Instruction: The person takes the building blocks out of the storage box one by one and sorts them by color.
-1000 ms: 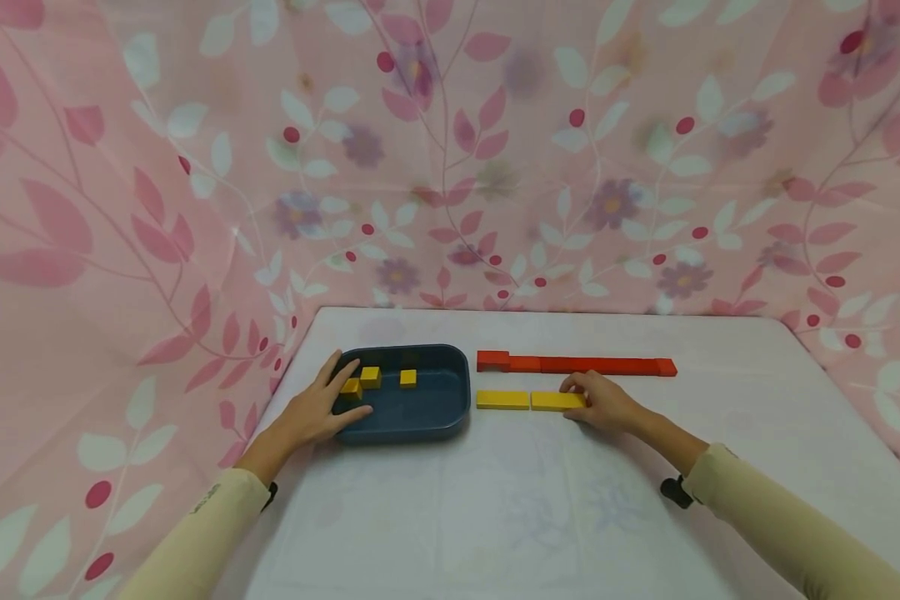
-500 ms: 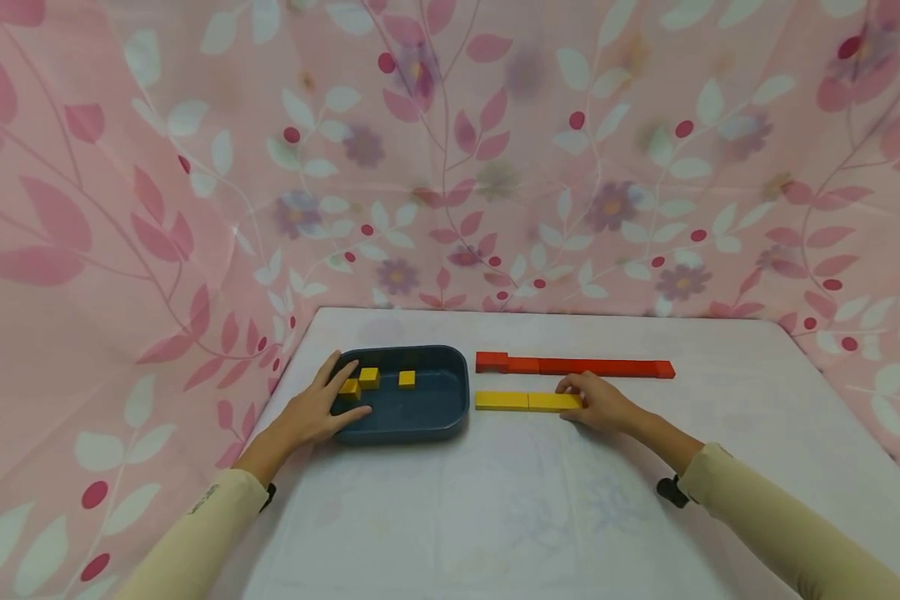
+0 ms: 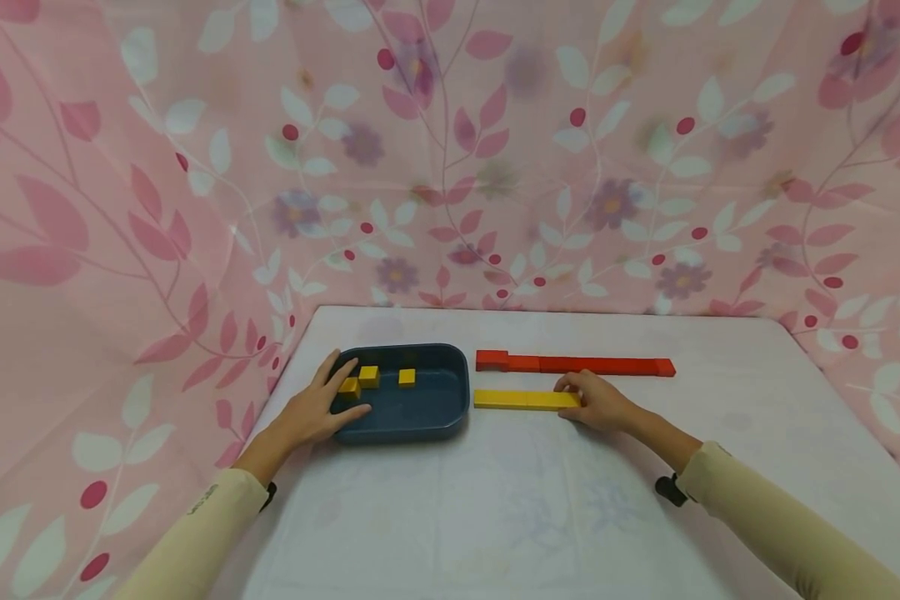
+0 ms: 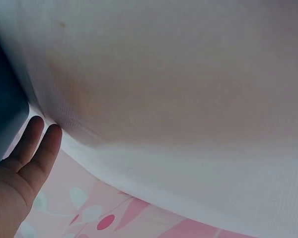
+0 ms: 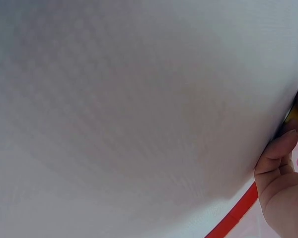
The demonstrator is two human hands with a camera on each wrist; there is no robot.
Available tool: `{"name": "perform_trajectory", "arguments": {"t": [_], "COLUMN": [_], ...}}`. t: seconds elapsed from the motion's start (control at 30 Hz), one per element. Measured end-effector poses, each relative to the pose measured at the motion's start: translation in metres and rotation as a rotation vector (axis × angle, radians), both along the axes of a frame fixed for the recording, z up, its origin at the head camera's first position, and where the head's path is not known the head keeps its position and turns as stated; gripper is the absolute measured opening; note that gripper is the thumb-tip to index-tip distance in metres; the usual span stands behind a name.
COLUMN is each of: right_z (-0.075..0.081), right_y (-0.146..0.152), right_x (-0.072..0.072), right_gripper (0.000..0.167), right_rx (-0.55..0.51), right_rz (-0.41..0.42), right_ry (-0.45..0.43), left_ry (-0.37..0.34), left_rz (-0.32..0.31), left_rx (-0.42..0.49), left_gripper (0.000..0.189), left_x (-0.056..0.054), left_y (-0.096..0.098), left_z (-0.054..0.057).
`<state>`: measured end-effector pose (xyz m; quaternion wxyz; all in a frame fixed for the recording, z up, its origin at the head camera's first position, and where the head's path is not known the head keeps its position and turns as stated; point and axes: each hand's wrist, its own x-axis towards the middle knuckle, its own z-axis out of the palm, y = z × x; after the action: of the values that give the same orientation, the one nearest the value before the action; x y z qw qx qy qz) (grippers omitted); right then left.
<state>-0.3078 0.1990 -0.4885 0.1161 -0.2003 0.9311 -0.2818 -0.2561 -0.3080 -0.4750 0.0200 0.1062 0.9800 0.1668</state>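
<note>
My right hand (image 3: 598, 403) pinches the right end of a yellow rectangular block (image 3: 542, 401) lying flat on the table. That block's left end meets a second yellow block (image 3: 499, 399), so the two form one straight strip. In the right wrist view, curled fingers (image 5: 280, 148) hold a sliver of yellow block (image 5: 294, 116). Over the left rim of a dark blue tray (image 3: 420, 425) rests my left hand (image 3: 311, 414), fingers spread and fairly straight. Yellow cubes sit inside the tray: one (image 3: 351, 387) beside my fingers, another (image 3: 369, 377) behind it, a third (image 3: 407, 378) apart.
Behind the yellow strip runs a row of red blocks (image 3: 600, 366), roughly parallel to it. A red block (image 3: 491, 360) at its left end stands higher. White cloth covers the table (image 3: 450, 508), and a pink floral curtain (image 3: 450, 167) hangs behind and at the sides.
The right yellow block has slid slightly left with my right hand, and the narrow gap between the two yellow blocks has closed. My left hand and the tray have stayed put.
</note>
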Motion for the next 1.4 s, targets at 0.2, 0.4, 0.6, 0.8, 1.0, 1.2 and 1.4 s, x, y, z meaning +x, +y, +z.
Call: {"name": "perform_trajectory", "arguments": {"t": [0.2, 0.4, 0.6, 0.8, 1.0, 1.2, 1.4], "right_z": [0.000, -0.001, 0.000, 0.006, 0.023, 0.043, 0.050], "right_y": [0.000, 0.000, -0.001, 0.002, 0.000, -0.023, -0.056], "right_x": [0.001, 0.000, 0.000, 0.005, 0.018, 0.033, 0.040], "right_gripper": [0.033, 0.033, 0.037, 0.063, 0.079, 0.083, 0.089], "right_rx": [-0.007, -0.007, -0.017, -0.006, 0.019, -0.003, 0.112], "right_rz": [0.007, 0.011, 0.019, -0.026, -0.032, 0.083, 0.186], "right_ry": [-0.003, 0.010, 0.016, 0.017, 0.181, 0.337, 0.397], "left_ry": [-0.009, -0.001, 0.000, -0.024, -0.054, -0.065, -0.061], "left_rz": [0.003, 0.000, 0.002, 0.004, 0.013, 0.015, 0.009], "left_rx": [0.002, 0.007, 0.008, 0.032, 0.021, 0.024, 0.025], "left_gripper": [0.094, 0.096, 0.098, 0.105, 0.115, 0.115, 0.113], "left_x": [0.000, -0.001, -0.001, -0.001, -0.001, -0.002, -0.001], "left_y": [0.001, 0.000, -0.002, 0.000, -0.001, -0.001, 0.000], "left_z": [0.001, 0.000, 0.000, 0.003, 0.005, 0.006, 0.005]}}
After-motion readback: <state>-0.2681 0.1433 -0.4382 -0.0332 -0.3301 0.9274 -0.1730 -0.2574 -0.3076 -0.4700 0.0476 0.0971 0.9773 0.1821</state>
